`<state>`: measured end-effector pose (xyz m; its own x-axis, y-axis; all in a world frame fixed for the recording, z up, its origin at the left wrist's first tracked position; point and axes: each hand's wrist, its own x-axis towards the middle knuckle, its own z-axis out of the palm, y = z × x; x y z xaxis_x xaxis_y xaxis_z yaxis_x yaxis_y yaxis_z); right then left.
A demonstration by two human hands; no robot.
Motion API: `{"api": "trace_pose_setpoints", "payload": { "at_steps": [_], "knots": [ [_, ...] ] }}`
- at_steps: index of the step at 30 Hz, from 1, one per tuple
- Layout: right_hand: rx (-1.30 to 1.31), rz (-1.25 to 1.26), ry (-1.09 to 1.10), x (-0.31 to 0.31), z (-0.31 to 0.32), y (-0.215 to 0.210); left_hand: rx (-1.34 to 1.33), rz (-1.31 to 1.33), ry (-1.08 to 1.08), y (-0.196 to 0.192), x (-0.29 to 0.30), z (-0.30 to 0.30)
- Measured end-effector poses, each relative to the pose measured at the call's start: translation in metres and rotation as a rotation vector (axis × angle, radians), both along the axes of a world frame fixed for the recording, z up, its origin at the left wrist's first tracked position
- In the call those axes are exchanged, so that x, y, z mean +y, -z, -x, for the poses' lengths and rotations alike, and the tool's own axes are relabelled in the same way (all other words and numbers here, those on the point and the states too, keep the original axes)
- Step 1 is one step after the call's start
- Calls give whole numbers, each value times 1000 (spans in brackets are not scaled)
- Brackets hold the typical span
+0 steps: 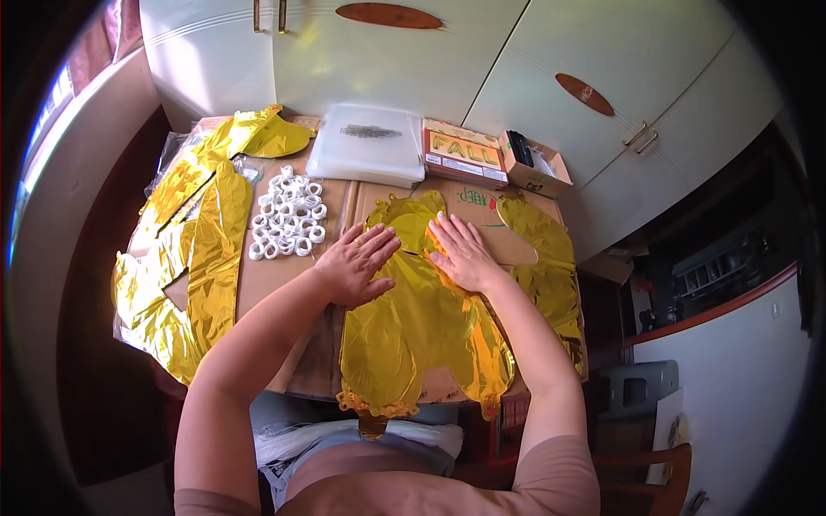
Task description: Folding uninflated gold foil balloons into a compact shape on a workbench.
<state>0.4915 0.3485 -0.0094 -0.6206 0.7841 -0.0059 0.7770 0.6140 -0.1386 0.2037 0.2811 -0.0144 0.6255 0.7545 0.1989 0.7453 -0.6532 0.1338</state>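
We look down at our two bare hands working over a cardboard-covered bench (267, 277). Between and beneath them lies a shiny gold foil piece (417, 314), flat, roughly in the middle of the bench. Its upper end reaches past our fingertips, away from us; its larger part spreads toward our body in rounded lobes, and their tips pass over the near edge of the bench.

Our left hand (357, 262) rests palm down on the upper left part of the foil, fingers stretched out, angled forward and to the right. Our right hand (465, 251) lies palm down on the upper right part, fingers straight and slightly spread, with bunched, orange-looking foil just beside its thumb. Both hands are flat and open, gripping nothing, and a strip of foil shows between them.

To our right, another gold foil piece (555, 249) lies near the right forearm. Well to our left are long gold foil pieces (219, 249), and between those and our left hand sits a cluster of small white rolls (288, 215). Along the far edge stand a stack of clear plastic sheets (366, 159), a printed box (465, 155) and a small open carton (540, 176).
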Motion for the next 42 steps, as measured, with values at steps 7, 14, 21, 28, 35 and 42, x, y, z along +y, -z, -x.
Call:
{"api": "trace_pose_setpoints", "payload": {
  "at_steps": [7,14,21,28,35,42],
  "knots": [
    [134,94,71,25,-5,3,11,18,1,-2,0,-3],
    [21,38,56,24,-5,5,21,24,-8,-2,0,-1],
    [-37,-11,33,15,-17,-9,23,30,-12,-2,0,-2],
    [223,9,49,7,-26,-5,-3,20,-8,0,-1,-1],
    [158,-7,23,9,-19,6,18,12,-10,-2,-1,-1],
    [39,-11,27,8,-17,4,59,25,-28,-3,-1,0]
  ]
}}
